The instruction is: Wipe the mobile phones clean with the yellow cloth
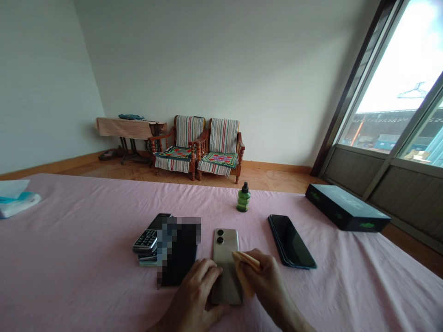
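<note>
A pale gold smartphone [226, 276] lies back side up on the pink cloth, its two round camera lenses at the far end. My left hand [199, 295] grips it by the left edge, with the fingers along its side and the thumb near its close end. In my right hand [266, 274] is a folded yellow-orange wiping cloth [246, 279], pinched and touching the phone's right edge. Just left of the phone lies a black flat item [180, 258], partly blurred by pixels. To the right rest dark smartphones [292, 242], apparently stacked.
A keypad phone [148, 237] tops a small stack on the left. A green spray bottle [243, 199] stands beyond the phone. A black box [346, 207] sits at the far right, a tissue pack [20, 203] at the far left. Two wooden armchairs [221, 143] stand against the wall.
</note>
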A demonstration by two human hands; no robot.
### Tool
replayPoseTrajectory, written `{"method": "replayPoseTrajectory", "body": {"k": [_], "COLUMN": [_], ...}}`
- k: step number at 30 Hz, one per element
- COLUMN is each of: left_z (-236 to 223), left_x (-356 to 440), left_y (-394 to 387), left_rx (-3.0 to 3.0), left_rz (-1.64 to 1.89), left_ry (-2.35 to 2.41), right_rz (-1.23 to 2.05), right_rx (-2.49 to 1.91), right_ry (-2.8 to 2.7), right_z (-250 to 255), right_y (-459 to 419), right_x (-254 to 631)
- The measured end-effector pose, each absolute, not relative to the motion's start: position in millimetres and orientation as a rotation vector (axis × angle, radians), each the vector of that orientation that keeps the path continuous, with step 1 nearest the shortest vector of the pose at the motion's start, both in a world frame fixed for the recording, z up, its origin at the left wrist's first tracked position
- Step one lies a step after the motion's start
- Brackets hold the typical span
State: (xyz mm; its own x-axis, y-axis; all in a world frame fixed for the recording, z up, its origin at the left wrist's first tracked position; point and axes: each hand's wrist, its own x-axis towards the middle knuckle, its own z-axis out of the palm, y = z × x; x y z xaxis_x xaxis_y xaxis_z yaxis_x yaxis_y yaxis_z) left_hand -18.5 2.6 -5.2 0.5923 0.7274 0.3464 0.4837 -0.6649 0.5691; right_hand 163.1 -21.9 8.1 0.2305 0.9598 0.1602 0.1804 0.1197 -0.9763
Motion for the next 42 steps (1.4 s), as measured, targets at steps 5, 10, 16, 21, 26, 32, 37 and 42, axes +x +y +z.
{"method": "replayPoseTrajectory", "body": {"k": [5,10,16,21,26,32,37,42], "left_z": [-9,-6,-8,-10,-7,-6,-6,-14], "left_x": [-19,-19,-21,-20,-19,-21,-23,-24], "left_y": [4,3,0,-5,-10,-4,-3,-12], "left_rx": [2.436,2.532,2.742,2.993,2.943,2.697,2.623,2.611], "left_rz": [0.834,0.842,0.872,0.912,1.046,0.976,0.949,0.956], "left_ry": [0.988,0.993,0.9,0.825,0.888,0.936,0.96,0.937], "right_rz": [0.985,1.055,1.109,1.146,1.144,1.15,1.118,0.706], "right_rx": [-1.265,-1.19,-1.134,-1.069,-1.039,-1.015,-1.013,-1.197], "right_ry": [-1.054,-0.988,-0.966,-0.984,-0.999,-1.005,-1.113,-1.257], "right_z": [13,20,31,33,30,32,30,29], "right_y": [-24,-27,-28,-28,-27,-29,-28,-5], "right_x": [165,164,161,157,152,148,147,171]}}
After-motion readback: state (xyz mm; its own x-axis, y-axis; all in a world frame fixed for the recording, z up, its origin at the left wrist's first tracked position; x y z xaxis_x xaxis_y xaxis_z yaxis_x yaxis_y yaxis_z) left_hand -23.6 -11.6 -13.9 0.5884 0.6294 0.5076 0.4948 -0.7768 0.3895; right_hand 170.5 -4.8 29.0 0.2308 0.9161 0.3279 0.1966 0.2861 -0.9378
